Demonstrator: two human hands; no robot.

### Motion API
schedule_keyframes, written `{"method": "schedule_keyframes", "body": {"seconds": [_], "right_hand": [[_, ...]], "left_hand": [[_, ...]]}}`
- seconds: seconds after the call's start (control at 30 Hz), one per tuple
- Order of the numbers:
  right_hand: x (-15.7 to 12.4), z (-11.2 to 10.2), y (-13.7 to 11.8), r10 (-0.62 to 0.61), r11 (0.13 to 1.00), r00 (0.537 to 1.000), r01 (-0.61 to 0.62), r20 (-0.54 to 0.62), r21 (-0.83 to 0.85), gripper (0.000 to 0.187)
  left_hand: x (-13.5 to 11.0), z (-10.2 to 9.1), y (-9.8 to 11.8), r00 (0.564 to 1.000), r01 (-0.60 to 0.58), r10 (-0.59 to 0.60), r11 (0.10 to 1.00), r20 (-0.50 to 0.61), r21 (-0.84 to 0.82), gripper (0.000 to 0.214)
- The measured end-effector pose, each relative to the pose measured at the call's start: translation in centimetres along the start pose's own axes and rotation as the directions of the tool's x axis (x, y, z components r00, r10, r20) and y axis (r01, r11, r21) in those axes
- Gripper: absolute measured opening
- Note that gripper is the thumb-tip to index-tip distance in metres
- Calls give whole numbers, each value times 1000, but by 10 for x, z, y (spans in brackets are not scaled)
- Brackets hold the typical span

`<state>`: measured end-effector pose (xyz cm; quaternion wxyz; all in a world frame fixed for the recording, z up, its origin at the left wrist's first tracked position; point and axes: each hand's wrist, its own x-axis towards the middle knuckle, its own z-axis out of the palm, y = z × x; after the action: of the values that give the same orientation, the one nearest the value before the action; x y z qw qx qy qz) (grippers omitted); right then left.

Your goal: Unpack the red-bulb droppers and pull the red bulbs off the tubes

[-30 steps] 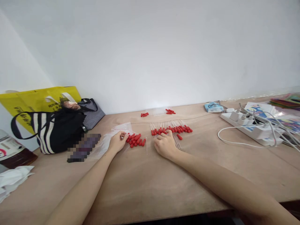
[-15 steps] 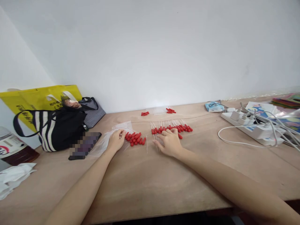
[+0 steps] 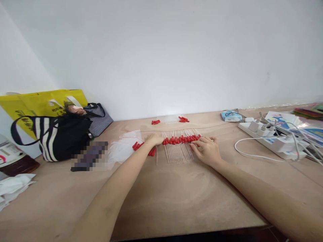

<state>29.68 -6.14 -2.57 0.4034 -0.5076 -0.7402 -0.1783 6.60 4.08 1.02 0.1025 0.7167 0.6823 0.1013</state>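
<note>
A row of slim clear glass droppers with red rubber bulbs (image 3: pixel 180 138) lies across the middle of the table, their clear tubes (image 3: pixel 178 154) pointing both toward me and away. At the row's left end is my left hand (image 3: pixel 153 138), touching or nearly touching the outermost bulb; its fingertips are mostly hidden. My right hand (image 3: pixel 207 150) is at the right end, its fingers bent and closed on the end droppers. Loose red bulbs (image 3: pixel 137 146) lie partly behind my left forearm. One clear tube (image 3: pixel 156 156) rests apart, left of the row.
Clear zip bags (image 3: pixel 123 146) and a pixelated dark phone-like object (image 3: pixel 91 156) lie left, before a black striped bag (image 3: pixel 64 137). Farther back are two small groups of red bulbs (image 3: pixel 155 122). A white power strip with cables (image 3: pixel 272 137) stands right.
My left hand has moved right, from the loose bulbs to the row's left end. My right hand has shifted right to the other end, uncovering the near tubes. The row looks tighter.
</note>
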Motion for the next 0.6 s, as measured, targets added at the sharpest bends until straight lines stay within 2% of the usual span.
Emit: {"method": "schedule_keyframes", "body": {"seconds": [0.13,0.23,0.33,0.47,0.57,0.6], "right_hand": [[1,3,-2,-21,1000,999,21,25,13,21],[0,5,-2,-25,1000,999,24,23,7,20],[-1,6,-1,-17,1000,1000,17,23,20,19],[-1,5,-2,-5,999,1000,5,1,49,19],[-1,2,-8,-17,994,1000,17,-4,106,22],[0,1,-11,-34,991,999,34,-5,130,25]], "left_hand": [[13,6,6,996,78,-81,994,37,76,19],[16,3,11,996,69,-76,992,57,107,16],[13,-9,12,998,40,-46,991,42,130,14],[-13,-31,4,994,-50,63,988,-92,145,21],[-49,-37,-9,956,-185,214,970,-201,156,25],[-62,-36,-15,929,-263,295,951,-225,161,23]]}}
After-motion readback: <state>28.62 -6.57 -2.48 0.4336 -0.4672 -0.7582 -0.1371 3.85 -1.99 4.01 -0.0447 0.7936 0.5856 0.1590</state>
